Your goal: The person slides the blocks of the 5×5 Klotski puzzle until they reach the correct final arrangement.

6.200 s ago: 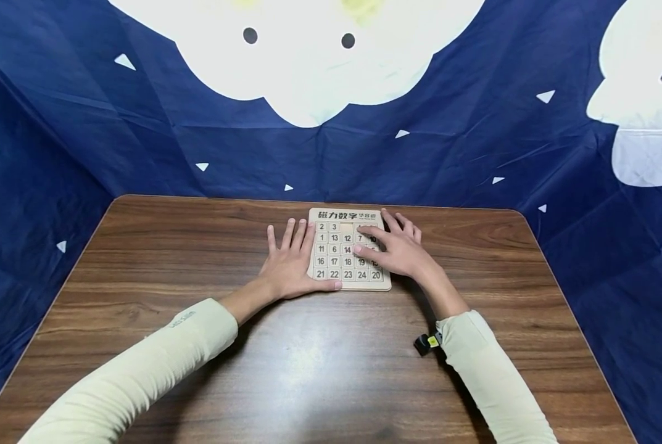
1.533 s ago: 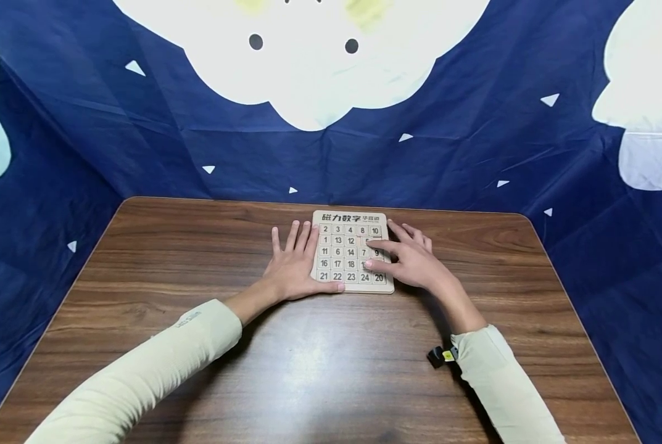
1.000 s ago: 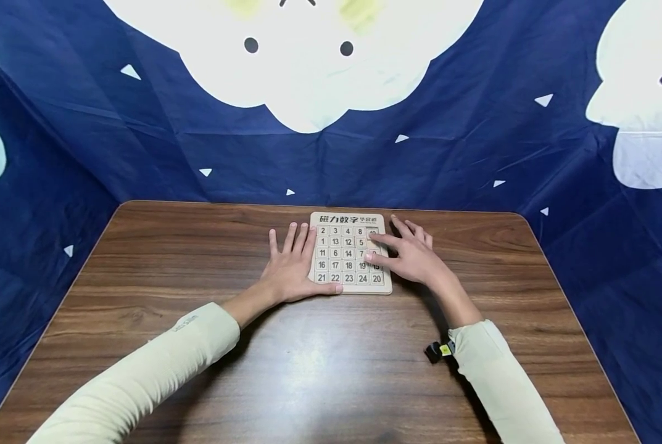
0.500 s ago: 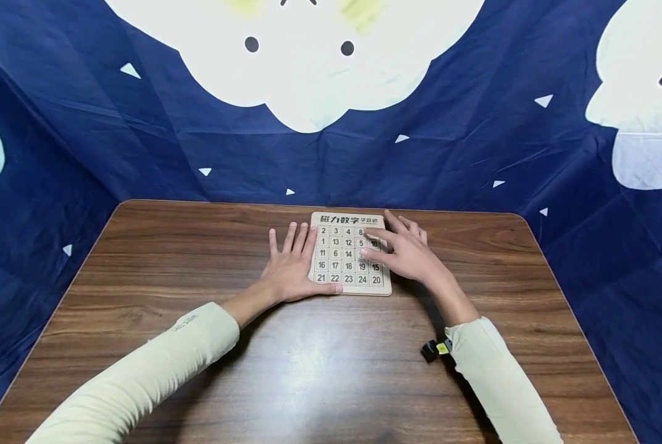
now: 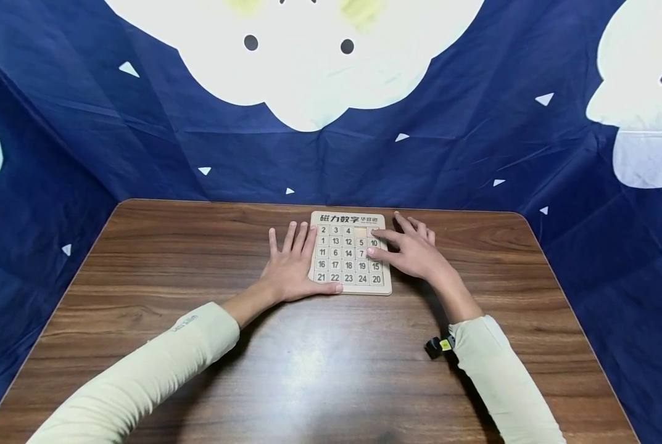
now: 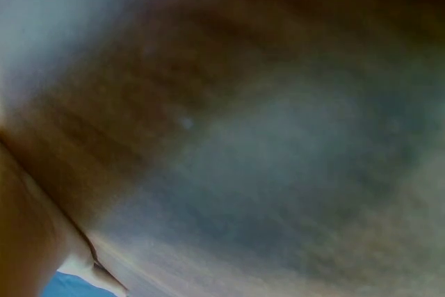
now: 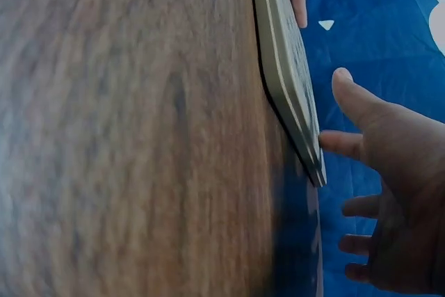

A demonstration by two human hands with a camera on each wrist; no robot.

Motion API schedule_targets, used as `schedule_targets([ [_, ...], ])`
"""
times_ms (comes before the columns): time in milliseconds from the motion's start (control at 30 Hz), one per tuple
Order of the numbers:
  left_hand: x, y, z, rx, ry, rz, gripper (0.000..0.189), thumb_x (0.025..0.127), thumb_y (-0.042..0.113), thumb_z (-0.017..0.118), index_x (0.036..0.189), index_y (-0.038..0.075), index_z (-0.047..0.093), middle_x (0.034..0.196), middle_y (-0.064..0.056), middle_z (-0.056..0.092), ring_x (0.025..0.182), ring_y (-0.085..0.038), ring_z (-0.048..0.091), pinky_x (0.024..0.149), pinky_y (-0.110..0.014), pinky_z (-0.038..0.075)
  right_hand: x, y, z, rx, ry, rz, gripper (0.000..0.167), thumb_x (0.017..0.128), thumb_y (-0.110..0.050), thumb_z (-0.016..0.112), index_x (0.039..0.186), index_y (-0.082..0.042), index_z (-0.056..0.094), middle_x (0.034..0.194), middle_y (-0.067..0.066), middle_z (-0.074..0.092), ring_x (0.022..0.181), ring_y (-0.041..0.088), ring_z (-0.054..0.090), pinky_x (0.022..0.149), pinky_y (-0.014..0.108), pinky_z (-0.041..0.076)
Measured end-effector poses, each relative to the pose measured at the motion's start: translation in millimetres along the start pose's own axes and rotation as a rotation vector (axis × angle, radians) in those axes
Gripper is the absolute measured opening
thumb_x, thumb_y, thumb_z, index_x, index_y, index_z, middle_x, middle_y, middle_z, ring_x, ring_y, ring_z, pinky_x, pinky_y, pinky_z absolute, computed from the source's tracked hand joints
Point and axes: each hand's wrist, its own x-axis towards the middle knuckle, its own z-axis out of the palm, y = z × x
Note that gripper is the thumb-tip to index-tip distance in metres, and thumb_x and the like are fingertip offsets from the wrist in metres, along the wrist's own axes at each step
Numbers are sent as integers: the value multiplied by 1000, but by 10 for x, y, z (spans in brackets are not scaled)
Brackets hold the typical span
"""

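A pale wooden number slide puzzle (image 5: 348, 288) lies near the table's far edge, its numbered tiles set in a grid under a printed heading. One bare slot (image 5: 361, 232) shows in the top row, fourth column. My left hand (image 5: 289, 271) braces the puzzle with fingers spread along its left side and thumb on the near edge. From the right, my right hand (image 5: 416, 254) reaches over the board. Its index fingertip touches the top right tile (image 5: 373, 232), partly covering it, and its thumb is over the third row. In the right wrist view the index finger (image 7: 342, 144) meets the puzzle's face.
The puzzle rests on a brown wood-grain table (image 5: 308, 370). A dark blue cloth (image 5: 242, 154) with white cloud shapes hangs behind and at both sides. A small black camera (image 5: 433, 348) sticks out from the right sleeve. The left wrist view is mostly blurred table.
The right index finger slid the 10 tile down from the top right corner, then the 8 tile rightward, so the gap now sits in the fourth column. The left hand stayed put.
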Motion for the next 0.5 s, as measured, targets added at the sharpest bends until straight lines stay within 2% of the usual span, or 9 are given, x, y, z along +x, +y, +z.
schedule_targets([
  [233, -26, 6, -12, 7, -6, 8, 157, 76, 111, 52, 181, 10, -7, 190, -18, -8, 178, -42, -12, 134, -76, -22, -52, -84, 67, -6, -6, -98, 62, 103, -65, 74, 157, -36, 69, 190, 20, 16, 170, 56, 20, 127, 78, 21],
  [333, -31, 15, -24, 14, -5, 8, 157, 77, 110, 53, 181, 10, -7, 190, -18, -8, 178, -42, -13, 134, -76, -22, -35, -111, 92, -21, -9, -79, 63, 102, -66, 74, 157, -36, 69, 190, 20, 16, 170, 56, 18, 127, 78, 21],
  [500, -31, 25, -48, 25, -7, 4, 155, 78, 108, 55, 181, 9, -7, 190, -18, -9, 178, -42, -13, 134, -77, -21, 43, -117, 100, -14, -11, -30, 70, 103, -71, 69, 164, -37, 61, 191, 19, 12, 172, 57, 14, 127, 78, 20],
])
